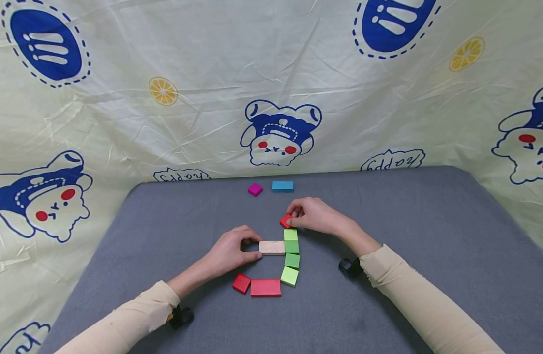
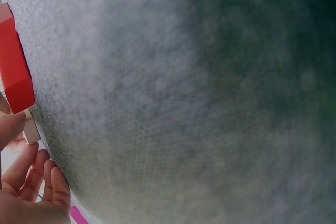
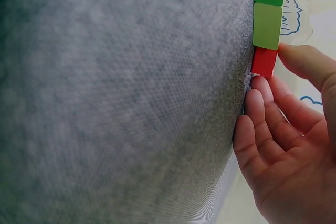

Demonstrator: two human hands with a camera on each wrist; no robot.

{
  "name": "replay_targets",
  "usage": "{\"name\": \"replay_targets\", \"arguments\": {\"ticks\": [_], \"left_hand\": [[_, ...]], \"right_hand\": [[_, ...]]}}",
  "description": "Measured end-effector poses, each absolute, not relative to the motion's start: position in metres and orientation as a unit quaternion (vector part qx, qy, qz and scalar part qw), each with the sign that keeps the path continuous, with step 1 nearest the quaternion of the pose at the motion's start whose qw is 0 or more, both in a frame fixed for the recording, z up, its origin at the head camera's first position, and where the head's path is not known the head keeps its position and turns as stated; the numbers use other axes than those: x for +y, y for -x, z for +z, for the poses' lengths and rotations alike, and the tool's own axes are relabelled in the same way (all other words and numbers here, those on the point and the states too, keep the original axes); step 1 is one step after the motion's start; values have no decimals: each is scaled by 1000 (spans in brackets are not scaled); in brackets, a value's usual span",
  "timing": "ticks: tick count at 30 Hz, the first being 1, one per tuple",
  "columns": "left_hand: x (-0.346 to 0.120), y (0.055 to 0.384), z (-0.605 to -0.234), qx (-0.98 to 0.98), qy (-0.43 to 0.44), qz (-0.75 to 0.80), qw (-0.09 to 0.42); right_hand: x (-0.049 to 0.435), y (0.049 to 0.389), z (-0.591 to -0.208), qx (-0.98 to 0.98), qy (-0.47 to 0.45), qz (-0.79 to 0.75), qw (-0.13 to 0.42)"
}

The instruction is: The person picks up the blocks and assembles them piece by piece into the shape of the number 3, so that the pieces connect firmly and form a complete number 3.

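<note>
My left hand (image 1: 229, 250) holds the left end of a plain wooden block (image 1: 272, 248) between thumb and forefinger. The block's right end meets a column of several green blocks (image 1: 292, 260), light and darker. At the far end of that column, my right hand (image 1: 317, 215) pinches a small red block (image 1: 285, 221), set at an angle; in the right wrist view this red block (image 3: 264, 61) adjoins a light green one (image 3: 268, 25). Nearer the person, a long red block (image 1: 265, 288) lies by the column's near end, with a small red block (image 1: 241, 283) tilted at its left.
Toward the back of the grey table (image 1: 408, 221) lie a magenta block (image 1: 255, 190) and a blue block (image 1: 282, 187). A printed cloth (image 1: 209, 132) hangs behind and beside the table. Each wrist carries a black device.
</note>
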State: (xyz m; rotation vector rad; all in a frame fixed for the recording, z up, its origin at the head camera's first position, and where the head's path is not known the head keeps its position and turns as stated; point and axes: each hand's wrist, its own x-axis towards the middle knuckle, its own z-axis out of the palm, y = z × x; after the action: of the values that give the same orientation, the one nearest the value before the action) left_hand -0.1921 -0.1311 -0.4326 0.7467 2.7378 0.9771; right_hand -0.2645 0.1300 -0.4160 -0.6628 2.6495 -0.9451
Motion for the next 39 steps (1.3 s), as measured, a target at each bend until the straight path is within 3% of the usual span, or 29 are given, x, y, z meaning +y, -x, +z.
{"name": "replay_targets", "arguments": {"ticks": [39], "left_hand": [[-130, 192, -433, 908, -246, 333, 64]], "right_hand": [[132, 266, -419, 907, 235, -328, 124]]}}
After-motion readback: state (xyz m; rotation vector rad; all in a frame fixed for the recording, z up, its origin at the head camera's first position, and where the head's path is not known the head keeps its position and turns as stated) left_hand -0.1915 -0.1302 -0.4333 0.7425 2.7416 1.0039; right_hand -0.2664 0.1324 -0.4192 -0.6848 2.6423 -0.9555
